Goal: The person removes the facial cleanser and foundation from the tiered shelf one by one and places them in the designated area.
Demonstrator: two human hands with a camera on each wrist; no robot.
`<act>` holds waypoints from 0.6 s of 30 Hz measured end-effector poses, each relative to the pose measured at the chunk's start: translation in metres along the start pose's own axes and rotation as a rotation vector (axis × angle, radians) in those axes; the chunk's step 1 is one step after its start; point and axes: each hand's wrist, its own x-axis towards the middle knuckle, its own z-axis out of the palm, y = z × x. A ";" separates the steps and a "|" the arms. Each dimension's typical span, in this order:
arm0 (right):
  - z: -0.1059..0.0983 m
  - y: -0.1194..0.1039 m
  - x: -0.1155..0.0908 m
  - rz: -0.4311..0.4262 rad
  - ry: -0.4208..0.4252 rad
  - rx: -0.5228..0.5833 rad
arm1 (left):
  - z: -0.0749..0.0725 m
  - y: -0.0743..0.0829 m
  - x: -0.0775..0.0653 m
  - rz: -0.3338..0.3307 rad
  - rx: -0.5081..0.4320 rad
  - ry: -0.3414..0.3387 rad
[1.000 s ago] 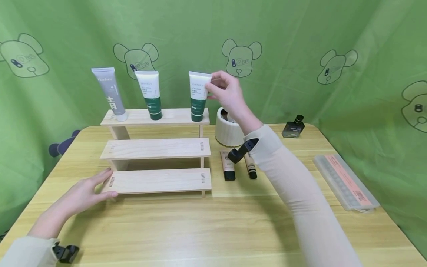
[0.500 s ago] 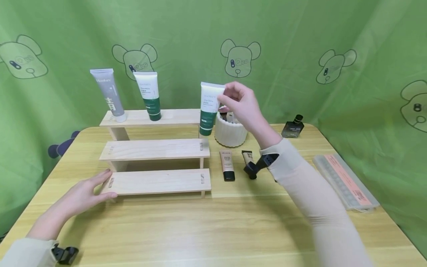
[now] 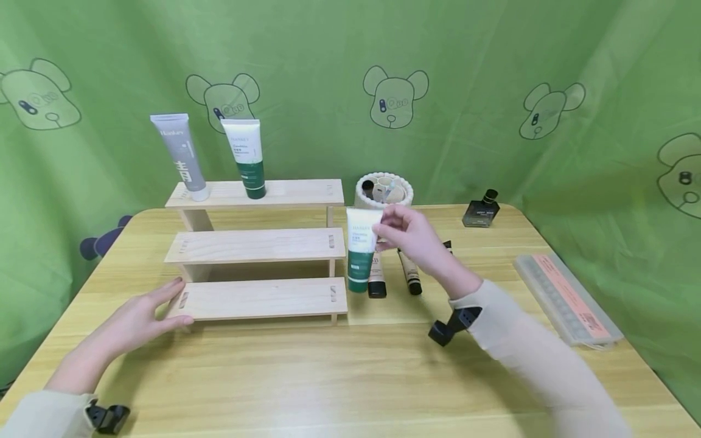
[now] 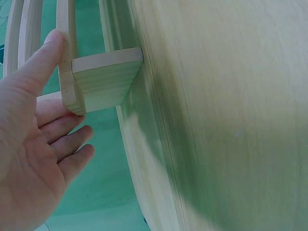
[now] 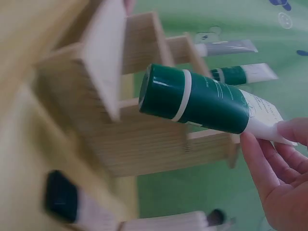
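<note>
In the head view my right hand [image 3: 411,237] pinches a white-and-green squeeze tube [image 3: 361,261] by its white upper part, cap down, to the right of a three-step wooden display shelf [image 3: 257,244]. In the right wrist view the tube's green cap [image 5: 161,91] points toward the shelf, with thumb and fingers at its white end. My left hand [image 3: 131,316] holds the left end of the lowest step; the left wrist view puts the thumb [image 4: 45,60] on one face of the board and fingertips at its end. A grey tube [image 3: 183,155] and another white-and-green tube [image 3: 246,158] stand on the top step.
Two small cosmetic tubes, one pink [image 3: 376,283] and one beige [image 3: 411,274], lie near the right hand. Behind it stands a white ribbed holder [image 3: 378,198]. A dark perfume bottle [image 3: 481,213] and a flat clear case [image 3: 566,298] are at the right.
My right hand has taken the white-and-green tube off the right end of the top step and brought it down and toward me, slightly right. The left hand has stayed at the shelf.
</note>
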 end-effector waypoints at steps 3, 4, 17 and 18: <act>0.000 0.018 -0.010 0.044 -0.026 0.021 | 0.000 0.000 0.000 -0.003 -0.003 -0.001; 0.000 0.023 -0.013 0.057 -0.032 0.025 | 0.000 0.000 0.000 -0.006 -0.006 -0.004; -0.002 0.076 -0.052 0.273 -0.129 0.067 | 0.000 0.000 0.000 -0.025 -0.010 -0.016; -0.002 0.079 -0.054 0.290 -0.137 0.073 | 0.000 0.000 0.000 -0.025 -0.010 -0.016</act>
